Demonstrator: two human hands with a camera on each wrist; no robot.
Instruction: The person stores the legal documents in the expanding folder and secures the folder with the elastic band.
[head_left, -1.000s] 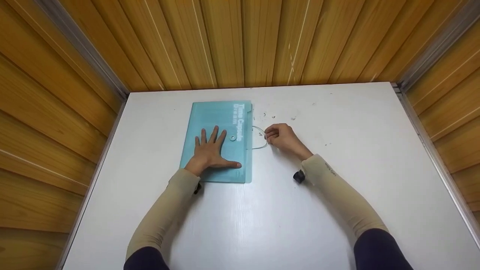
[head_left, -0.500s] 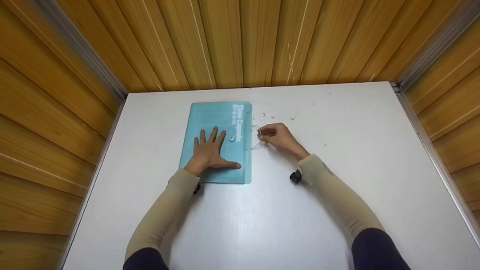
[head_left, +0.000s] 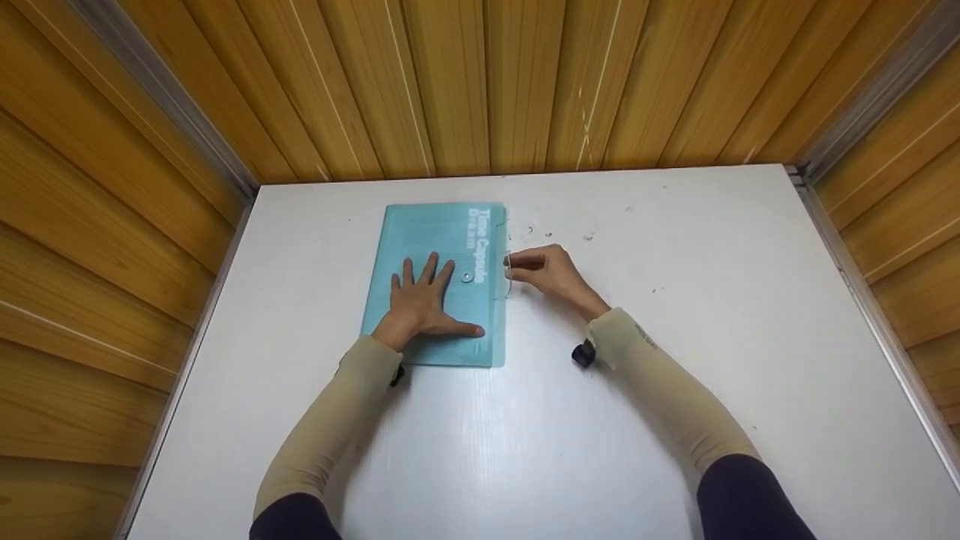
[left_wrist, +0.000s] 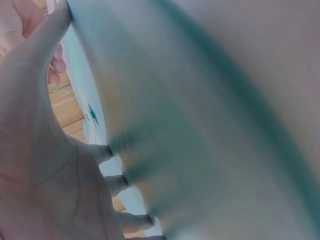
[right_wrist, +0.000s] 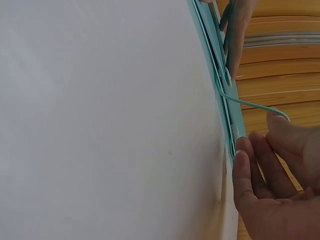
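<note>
A teal plastic document folder point(head_left: 420, 229) lies on the white table, with white lettering and a small round button point(head_left: 467, 277) near its right edge. My left hand point(head_left: 417, 306) rests spread on the folder, fingers straight and thumb stretched out toward the right edge. A thin elastic cord point(right_wrist: 255, 105) comes out of that edge. My right hand point(head_left: 555, 271) holds the cord's loop with thumb and fingers, right beside the folder's edge. In the right wrist view the cord runs taut from the folder to the thumb point(right_wrist: 277, 122).
The white table point(head_left: 465, 450) has a few small dark marks right of the folder. Wood-patterned panels point(head_left: 517, 82) stand behind the table and at both sides, with metal rails at the corners.
My right hand has moved left toward the folder, bringing the cord loop in close to its edge. The left hand and the folder have stayed in place.
</note>
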